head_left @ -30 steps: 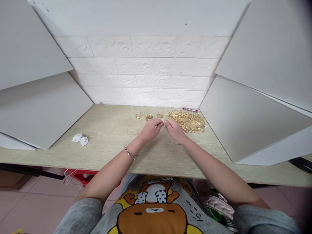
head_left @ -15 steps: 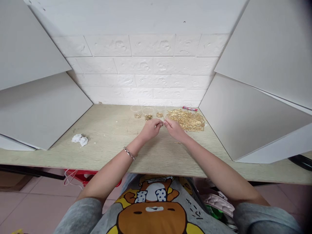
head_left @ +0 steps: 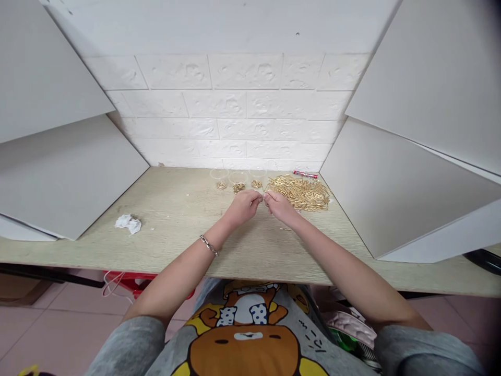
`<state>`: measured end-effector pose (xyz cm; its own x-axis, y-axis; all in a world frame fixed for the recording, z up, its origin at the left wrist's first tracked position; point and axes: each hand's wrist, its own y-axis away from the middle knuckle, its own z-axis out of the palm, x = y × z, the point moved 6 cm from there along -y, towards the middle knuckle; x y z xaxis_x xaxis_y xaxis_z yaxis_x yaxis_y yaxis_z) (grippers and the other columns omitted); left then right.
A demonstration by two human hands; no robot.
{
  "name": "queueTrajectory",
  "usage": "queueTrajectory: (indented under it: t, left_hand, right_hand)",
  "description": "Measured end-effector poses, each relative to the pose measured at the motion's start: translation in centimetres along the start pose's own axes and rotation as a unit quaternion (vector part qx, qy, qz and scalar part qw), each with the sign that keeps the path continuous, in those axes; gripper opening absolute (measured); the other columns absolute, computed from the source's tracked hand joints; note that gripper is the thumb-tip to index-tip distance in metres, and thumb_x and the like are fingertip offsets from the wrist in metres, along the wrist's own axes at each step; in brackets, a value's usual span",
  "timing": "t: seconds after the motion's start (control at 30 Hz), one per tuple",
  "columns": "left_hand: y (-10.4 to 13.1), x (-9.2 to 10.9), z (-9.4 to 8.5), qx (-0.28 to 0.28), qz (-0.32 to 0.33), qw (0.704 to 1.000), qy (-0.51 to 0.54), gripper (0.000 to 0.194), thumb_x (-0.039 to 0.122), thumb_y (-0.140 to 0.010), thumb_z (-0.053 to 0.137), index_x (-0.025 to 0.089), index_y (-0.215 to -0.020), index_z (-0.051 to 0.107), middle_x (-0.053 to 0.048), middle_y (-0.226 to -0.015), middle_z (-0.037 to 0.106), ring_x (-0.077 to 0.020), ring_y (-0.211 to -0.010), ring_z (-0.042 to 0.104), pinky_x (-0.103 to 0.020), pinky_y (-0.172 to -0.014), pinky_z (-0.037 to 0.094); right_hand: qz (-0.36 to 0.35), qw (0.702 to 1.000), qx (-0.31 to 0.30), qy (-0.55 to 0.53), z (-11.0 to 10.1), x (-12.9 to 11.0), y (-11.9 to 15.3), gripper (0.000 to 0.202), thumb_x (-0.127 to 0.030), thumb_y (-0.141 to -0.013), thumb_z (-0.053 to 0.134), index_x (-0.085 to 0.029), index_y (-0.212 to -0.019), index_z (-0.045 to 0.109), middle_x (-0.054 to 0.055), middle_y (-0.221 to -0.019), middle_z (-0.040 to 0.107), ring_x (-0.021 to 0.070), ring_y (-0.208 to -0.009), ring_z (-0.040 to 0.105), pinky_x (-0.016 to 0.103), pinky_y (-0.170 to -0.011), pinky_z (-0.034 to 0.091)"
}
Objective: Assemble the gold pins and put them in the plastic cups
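Beside the gold pile (head_left: 303, 193), the right hand (head_left: 278, 205) pinches a pin (head_left: 264, 191) jutting above its fingertips; the left hand's (head_left: 245, 205) fingers close, contents unclear.

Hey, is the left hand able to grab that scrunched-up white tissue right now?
Probably yes: between the left hand and the crumpled tissue I see only flat tabletop with tiny specks, though its fingers look pinched and would need to open.

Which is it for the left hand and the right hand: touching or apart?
Cannot tell. In the head view, the fingers of the left hand and right hand come very close, too small there to show contact or a gap.
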<state>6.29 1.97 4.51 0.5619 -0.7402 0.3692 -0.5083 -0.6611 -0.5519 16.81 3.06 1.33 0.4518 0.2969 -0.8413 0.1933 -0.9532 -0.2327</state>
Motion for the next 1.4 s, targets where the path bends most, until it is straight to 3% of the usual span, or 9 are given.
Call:
queueTrajectory:
  t: [0.37,0.63,0.73,0.83,0.9,0.97,1.1,1.4]
  left_hand:
    - [-0.1,-0.3,-0.2,0.002,-0.058,0.997,0.059,0.019,0.018,-0.080,0.042,0.016,-0.071,0.058,-0.002,-0.071,0.060,-0.0119,-0.067,0.051,-0.023,-0.067,0.038]
    - [-0.1,-0.7,-0.2,0.000,-0.134,0.974,0.181,0.018,0.027,-0.079,0.047,0.016,-0.073,0.061,-0.002,-0.075,0.062,-0.0132,-0.073,0.053,-0.025,-0.071,0.039]
    - [0.2,-1.8,0.3,0.013,-0.218,0.918,0.330,0.018,0.031,-0.076,0.052,0.016,-0.074,0.061,-0.001,-0.072,0.060,-0.0113,-0.069,0.052,-0.023,-0.067,0.040]
    - [0.9,-2.7,1.3,0.021,-0.312,0.805,0.504,0.021,0.035,-0.072,0.057,0.015,-0.078,0.060,-0.001,-0.070,0.059,-0.0067,-0.058,0.049,-0.019,-0.058,0.040]
    - [1.3,-2.7,1.8,0.020,-0.345,0.737,0.580,0.022,0.033,-0.069,0.062,0.014,-0.079,0.061,-0.001,-0.073,0.060,-0.0051,-0.056,0.050,-0.018,-0.057,0.040]
    - [1.5,-2.6,2.3,0.015,-0.361,0.696,0.620,0.020,0.031,-0.068,0.064,0.014,-0.080,0.061,-0.001,-0.072,0.061,-0.0052,-0.058,0.053,-0.019,-0.060,0.042]
    - [1.7,-2.4,3.2,0.010,-0.370,0.666,0.648,0.017,0.028,-0.068,0.064,0.015,-0.080,0.062,0.000,-0.071,0.063,-0.0069,-0.064,0.057,-0.020,-0.067,0.043]
    - [1.8,-2.4,3.6,-0.005,-0.386,0.668,0.636,0.020,0.033,-0.073,0.059,0.016,-0.081,0.062,-0.001,-0.074,0.064,-0.0074,-0.064,0.058,-0.020,-0.064,0.041]
  right_hand:
    - [0.027,0.992,0.018,-0.122,-0.1,0.4,0.1,0.042,-0.057,-0.080,0.033,-0.020,-0.060,0.039,-0.004,-0.052,0.036,0.0095,-0.046,0.034,0.024,-0.048,0.030]
    - [0.026,0.991,0.032,-0.124,-0.3,-0.1,0.4,0.041,-0.054,-0.082,0.031,-0.020,-0.063,0.041,-0.003,-0.053,0.038,0.0102,-0.047,0.036,0.024,-0.048,0.032]
    - [0.000,0.993,0.098,-0.060,-1.3,-0.7,0.7,0.038,-0.050,-0.084,0.028,-0.020,-0.070,0.046,-0.002,-0.056,0.043,0.0115,-0.051,0.040,0.025,-0.052,0.035]
    - [-0.070,0.979,0.185,0.046,-2.4,-2.1,1.4,0.030,-0.043,-0.084,0.035,-0.019,-0.084,0.052,0.001,-0.071,0.053,0.0134,-0.064,0.048,0.026,-0.061,0.038]
    - [-0.133,0.965,0.193,0.117,-2.4,-3.2,1.8,0.026,-0.039,-0.083,0.041,-0.019,-0.092,0.055,0.004,-0.084,0.056,0.0151,-0.074,0.051,0.027,-0.067,0.040]
    - [-0.182,0.950,0.179,0.182,-1.9,-3.9,2.1,0.026,-0.035,-0.083,0.043,-0.020,-0.096,0.059,0.006,-0.091,0.056,0.0169,-0.083,0.052,0.028,-0.073,0.041]
    - [-0.197,0.934,0.149,0.259,-1.0,-4.0,2.2,0.030,-0.032,-0.086,0.039,-0.021,-0.101,0.062,0.009,-0.096,0.056,0.0190,-0.091,0.051,0.031,-0.079,0.041]
    - [-0.178,0.939,0.144,0.258,-1.2,-3.4,1.8,0.027,-0.031,-0.084,0.043,-0.020,-0.096,0.065,0.007,-0.094,0.059,0.0185,-0.087,0.053,0.030,-0.077,0.041]
